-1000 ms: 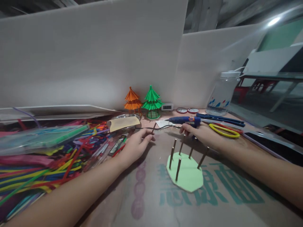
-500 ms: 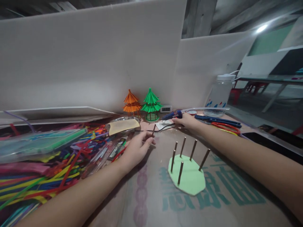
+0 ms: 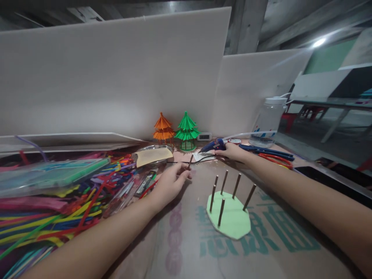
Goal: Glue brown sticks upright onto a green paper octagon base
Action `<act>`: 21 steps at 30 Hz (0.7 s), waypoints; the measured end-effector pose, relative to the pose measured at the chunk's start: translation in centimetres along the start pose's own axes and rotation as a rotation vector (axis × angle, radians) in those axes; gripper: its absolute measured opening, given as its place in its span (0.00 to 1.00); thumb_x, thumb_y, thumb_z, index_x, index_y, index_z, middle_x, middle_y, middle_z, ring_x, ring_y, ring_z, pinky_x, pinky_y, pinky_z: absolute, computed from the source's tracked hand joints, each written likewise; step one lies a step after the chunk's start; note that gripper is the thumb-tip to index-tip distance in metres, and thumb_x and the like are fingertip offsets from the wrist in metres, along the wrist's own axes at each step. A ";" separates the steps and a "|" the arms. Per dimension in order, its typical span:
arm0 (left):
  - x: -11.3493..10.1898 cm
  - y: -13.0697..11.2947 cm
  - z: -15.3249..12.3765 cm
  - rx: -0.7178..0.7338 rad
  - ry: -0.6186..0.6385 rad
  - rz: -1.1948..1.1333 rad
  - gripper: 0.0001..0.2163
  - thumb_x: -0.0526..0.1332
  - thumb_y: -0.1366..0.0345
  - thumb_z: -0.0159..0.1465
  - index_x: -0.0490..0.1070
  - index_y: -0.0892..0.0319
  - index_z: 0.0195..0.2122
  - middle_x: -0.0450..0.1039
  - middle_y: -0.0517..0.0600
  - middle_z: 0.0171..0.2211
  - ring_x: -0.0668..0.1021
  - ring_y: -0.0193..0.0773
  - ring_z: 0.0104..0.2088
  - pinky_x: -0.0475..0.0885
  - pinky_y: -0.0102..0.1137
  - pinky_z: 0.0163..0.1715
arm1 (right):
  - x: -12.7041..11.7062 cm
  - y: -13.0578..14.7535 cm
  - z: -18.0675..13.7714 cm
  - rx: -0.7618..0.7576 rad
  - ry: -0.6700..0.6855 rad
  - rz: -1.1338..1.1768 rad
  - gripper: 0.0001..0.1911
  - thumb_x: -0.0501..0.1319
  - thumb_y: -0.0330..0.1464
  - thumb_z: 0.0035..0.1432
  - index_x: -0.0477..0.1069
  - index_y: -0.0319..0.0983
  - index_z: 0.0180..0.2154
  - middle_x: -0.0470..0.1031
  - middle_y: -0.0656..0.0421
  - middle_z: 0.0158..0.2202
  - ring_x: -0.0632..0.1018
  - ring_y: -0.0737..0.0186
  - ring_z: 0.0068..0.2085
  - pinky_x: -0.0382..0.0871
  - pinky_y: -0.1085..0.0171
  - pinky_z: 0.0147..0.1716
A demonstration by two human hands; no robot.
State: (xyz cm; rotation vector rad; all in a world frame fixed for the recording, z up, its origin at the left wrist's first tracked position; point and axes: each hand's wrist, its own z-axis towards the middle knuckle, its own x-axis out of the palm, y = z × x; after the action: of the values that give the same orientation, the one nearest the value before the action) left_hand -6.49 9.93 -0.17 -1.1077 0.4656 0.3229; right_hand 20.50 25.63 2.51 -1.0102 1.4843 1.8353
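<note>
Between the fingertips of my left hand [image 3: 173, 182] is a short brown stick [image 3: 190, 161], tilted slightly upright. My right hand [image 3: 231, 151] is closed around the handle of a blue hot glue gun [image 3: 214, 145], whose nozzle points left above a white paper scrap [image 3: 203, 155]. A clear glue stick [image 3: 251, 134] runs out of the gun's back. Nearer me, a pale green cardboard base [image 3: 232, 221] lies on the table, with several brown sticks standing on it, some leaning.
An orange paper pagoda [image 3: 163, 130] and a green one [image 3: 186, 130] stand at the back by a small digital display [image 3: 204, 136]. Colourful strips [image 3: 58, 217] and a plastic case [image 3: 52, 174] crowd the left. Blue pliers [image 3: 267, 152], a bottle [image 3: 266, 120] and a phone [image 3: 328, 182] lie right.
The view has tilted up slightly. The glue gun's nozzle has shifted a little in my right hand's grip, while my left hand still pinches the stick.
</note>
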 end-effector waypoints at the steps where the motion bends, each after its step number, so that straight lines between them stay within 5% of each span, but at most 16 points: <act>1: 0.0 0.1 0.0 -0.002 -0.001 -0.010 0.08 0.55 0.61 0.69 0.69 0.59 0.40 0.80 0.53 0.36 0.81 0.43 0.39 0.72 0.37 0.42 | -0.1 -0.2 0.0 -0.019 -0.009 -0.021 0.19 0.69 0.41 0.57 0.77 0.33 0.44 0.82 0.50 0.35 0.81 0.55 0.35 0.72 0.65 0.35; 7: -0.2 0.0 0.1 -0.011 -0.015 -0.065 0.10 0.55 0.58 0.70 0.69 0.59 0.40 0.79 0.52 0.36 0.80 0.41 0.38 0.72 0.35 0.39 | -1.4 -1.6 -1.6 -0.078 -0.062 -0.135 0.31 0.68 0.46 0.56 0.74 0.33 0.54 0.81 0.45 0.49 0.81 0.47 0.48 0.71 0.59 0.46; 12: -2.0 -2.7 0.6 0.049 -0.107 -0.106 0.11 0.58 0.57 0.68 0.72 0.59 0.37 0.73 0.48 0.33 0.74 0.37 0.34 0.68 0.31 0.36 | -4.6 -2.5 -5.2 -0.113 -0.133 -0.201 0.23 0.61 0.44 0.63 0.77 0.35 0.50 0.81 0.45 0.47 0.81 0.45 0.47 0.70 0.56 0.46; 14: -2.9 -4.8 0.3 0.066 -0.116 -0.152 0.12 0.59 0.55 0.68 0.72 0.59 0.35 0.70 0.45 0.29 0.71 0.34 0.31 0.66 0.30 0.32 | -6.0 -2.2 -7.0 -0.187 -0.263 -0.220 0.20 0.57 0.44 0.66 0.77 0.37 0.47 0.81 0.48 0.47 0.80 0.45 0.48 0.70 0.55 0.46; 18: -3.7 -9.1 -1.3 0.055 -0.001 -0.242 0.12 0.62 0.56 0.66 0.73 0.59 0.31 0.70 0.45 0.27 0.72 0.33 0.30 0.66 0.28 0.32 | -7.0 0.8 -11.5 -0.531 -0.722 -0.177 0.12 0.59 0.39 0.66 0.76 0.38 0.40 0.81 0.51 0.37 0.80 0.53 0.37 0.71 0.58 0.37; 21: -3.3 -10.8 -2.4 0.037 0.100 -0.331 0.13 0.63 0.56 0.65 0.73 0.60 0.29 0.71 0.45 0.25 0.71 0.32 0.28 0.66 0.28 0.30 | -6.3 5.0 -15.7 -1.045 -0.722 -0.302 0.10 0.57 0.30 0.68 0.74 0.40 0.47 0.81 0.56 0.33 0.79 0.60 0.33 0.70 0.62 0.34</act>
State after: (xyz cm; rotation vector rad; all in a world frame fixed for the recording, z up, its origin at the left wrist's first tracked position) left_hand -4.69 3.19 9.08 -1.1474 0.3671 -0.0312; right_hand 23.10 9.42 8.89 -0.7480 -0.1073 2.3635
